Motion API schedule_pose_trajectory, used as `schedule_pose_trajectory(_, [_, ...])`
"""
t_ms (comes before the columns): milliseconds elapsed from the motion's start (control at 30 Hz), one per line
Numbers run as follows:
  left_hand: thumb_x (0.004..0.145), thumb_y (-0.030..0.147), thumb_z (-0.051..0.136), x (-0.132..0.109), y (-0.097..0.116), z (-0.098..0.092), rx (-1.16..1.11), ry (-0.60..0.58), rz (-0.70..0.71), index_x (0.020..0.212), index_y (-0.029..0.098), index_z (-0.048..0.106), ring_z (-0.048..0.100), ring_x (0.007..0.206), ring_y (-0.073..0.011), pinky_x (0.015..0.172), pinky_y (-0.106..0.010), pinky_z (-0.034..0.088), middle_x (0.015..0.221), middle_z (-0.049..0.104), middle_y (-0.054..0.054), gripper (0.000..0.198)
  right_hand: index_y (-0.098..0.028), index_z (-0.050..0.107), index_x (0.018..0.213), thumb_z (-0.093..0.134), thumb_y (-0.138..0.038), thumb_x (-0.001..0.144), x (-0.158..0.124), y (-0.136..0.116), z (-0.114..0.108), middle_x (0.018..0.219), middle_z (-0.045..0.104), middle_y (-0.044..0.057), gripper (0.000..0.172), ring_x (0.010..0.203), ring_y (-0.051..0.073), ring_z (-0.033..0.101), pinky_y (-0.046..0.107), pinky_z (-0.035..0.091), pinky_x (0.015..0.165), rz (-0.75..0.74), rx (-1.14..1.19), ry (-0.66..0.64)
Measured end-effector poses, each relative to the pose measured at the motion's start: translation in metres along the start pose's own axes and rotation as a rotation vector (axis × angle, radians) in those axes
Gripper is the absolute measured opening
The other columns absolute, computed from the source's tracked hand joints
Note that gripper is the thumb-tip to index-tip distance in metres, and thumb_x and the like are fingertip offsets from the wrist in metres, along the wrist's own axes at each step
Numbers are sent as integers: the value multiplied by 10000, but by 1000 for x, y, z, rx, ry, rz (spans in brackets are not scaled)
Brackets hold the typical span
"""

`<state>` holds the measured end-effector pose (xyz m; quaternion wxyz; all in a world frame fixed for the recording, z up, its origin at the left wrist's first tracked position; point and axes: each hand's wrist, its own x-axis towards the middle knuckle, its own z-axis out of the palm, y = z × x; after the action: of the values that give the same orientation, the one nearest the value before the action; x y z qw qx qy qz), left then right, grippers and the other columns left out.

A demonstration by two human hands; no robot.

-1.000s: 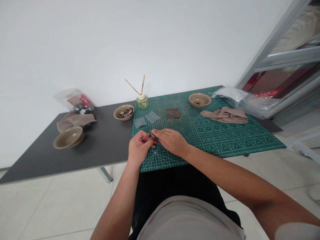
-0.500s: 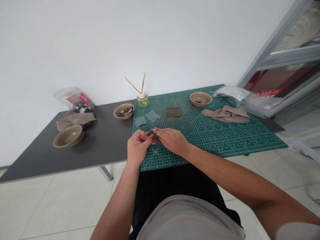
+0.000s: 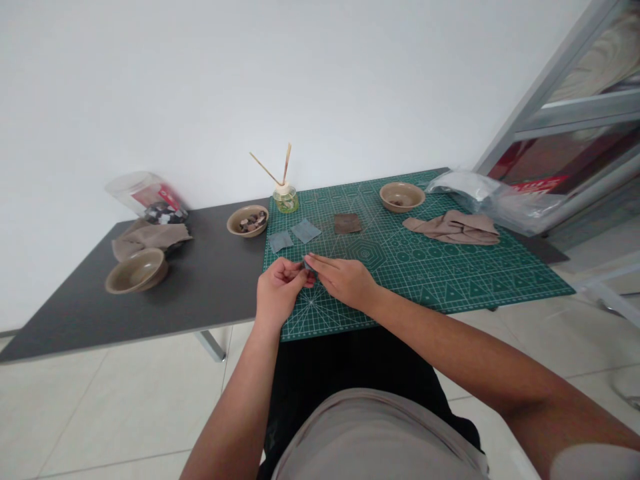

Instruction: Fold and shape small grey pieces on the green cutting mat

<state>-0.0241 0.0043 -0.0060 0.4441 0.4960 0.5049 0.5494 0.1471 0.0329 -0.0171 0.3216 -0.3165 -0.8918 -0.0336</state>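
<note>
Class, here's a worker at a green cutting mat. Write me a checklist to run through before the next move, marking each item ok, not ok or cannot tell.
1. Workpiece in hand: ok; left hand and right hand meet at a small grey piece.
2. Workpiece surface inspected: cannot tell; the hands cover most of it.
3. Blue-grey squares nearby: ok; both lie on the cutting mat just beyond the hands.
4. Reed diffuser upright: ok; it stands near the mat's back edge, apart from the hands.
5. Brown cloth spread flat: not ok; it lies bunched on the mat's right side.
6. Right-hand bowl's contents identified: cannot tell; too small to make out.
</note>
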Motion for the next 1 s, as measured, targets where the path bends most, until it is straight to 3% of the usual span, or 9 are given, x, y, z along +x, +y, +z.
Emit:
schedule_pose_trajectory(133, [684,214,756,0,1,0,20,-18,4,677,193,529,691,549,-151,583,-271,601,577,674,32,228,-185,605,1331,477,-130,956,0,-1,-1,1363,615,85,400,1068,185,709,278,614,816,-53,20,-25])
schedule_pose_trajectory(400, [696,320,781,1,-4,0,-85,39,-12,766,187,566,699,567,-165,611,-318,623,649,713,3,262,-162,607,1324,440,-113,956,0,2,1,1293,671,82,407,1124,189,685,296,597,907,49,80,37])
schedule_pose_trajectory(600, [662,228,767,1,-2,1,-48,32,-6,757,193,553,664,521,-134,608,-298,619,546,599,82,236,-183,576,1361,466,-134,956,-1,1,1,1378,604,92,422,1125,206,685,310,616,847,-23,120,-14])
schedule_pose_trajectory(800, [692,319,768,1,-3,1,-58,13,-12,767,189,540,692,566,-158,634,-349,632,665,701,12,273,-145,588,1339,463,-124,951,1,0,2,1293,666,106,408,1117,208,689,313,609,871,52,128,-10])
schedule_pose_trajectory(1000, [707,249,736,1,-2,1,-17,10,10,790,199,552,679,532,-151,618,-331,630,596,663,42,208,-129,591,1337,439,-154,968,1,-1,2,1343,623,126,401,1093,231,701,335,622,823,-18,88,-15])
